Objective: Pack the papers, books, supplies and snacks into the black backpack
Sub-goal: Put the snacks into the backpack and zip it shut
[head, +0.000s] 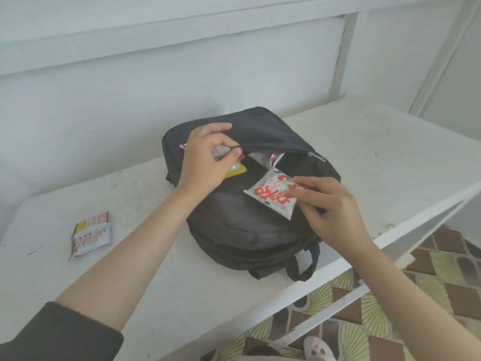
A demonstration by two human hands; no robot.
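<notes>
On my feed the backpack [242, 230] lies flat on a white table [390, 157], near its front edge, straps [299, 264] hanging toward me. It is black, and its upper pocket is unzipped, the mouth gaping across the middle of the bag, with the zip pull [316, 156] at the right end of the opening.

The left hand [205, 162] is at the left end of that opening. Its fingers curl over the pocket's upper flap and the thumb presses against the edge from below, so it grips the fabric and lifts the flap. Just under the hand a yellow wrapper [235, 173] pokes out of the pocket, and more wrappers [263, 158] show in white and red deeper in the mouth.

The right hand [335, 212] pinches a packet [270, 194], white with red lettering, by its right edge between thumb and fingertips. The other fingers are bent beneath it. The packet lies tilted on the bag's front, its upper corner just at the pocket's mouth, not inside.

Well to the left of the bag, a grey and pink snack pack [91, 234] lies alone on the table.

A dark sleeve [52, 334] is pushed up the left forearm. Behind the table stands a pale wall [130, 87]. Below the table's right edge I see patterned floor tiles [442, 269] and the toe of a light slipper [317, 350].
</notes>
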